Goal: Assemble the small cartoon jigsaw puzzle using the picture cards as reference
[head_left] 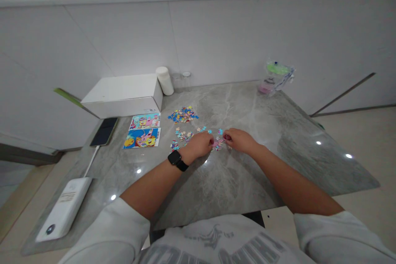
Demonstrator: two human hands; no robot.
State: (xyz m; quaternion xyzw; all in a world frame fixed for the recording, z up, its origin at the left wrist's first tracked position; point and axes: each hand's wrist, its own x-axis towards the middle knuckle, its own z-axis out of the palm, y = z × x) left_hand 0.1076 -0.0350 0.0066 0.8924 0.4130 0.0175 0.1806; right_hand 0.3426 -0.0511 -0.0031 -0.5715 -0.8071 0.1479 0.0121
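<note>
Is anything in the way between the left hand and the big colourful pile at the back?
Just some loose pieces, lying low between the left hand and the pile. Nothing tall visibly stands there.

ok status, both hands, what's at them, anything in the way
Left hand and right hand curled at small pink-and-blue jigsaw pieces, grip unclear. Multicoloured heap of jigsaw pieces farther off, to the left. Nothing seen blocking either hand.
</note>
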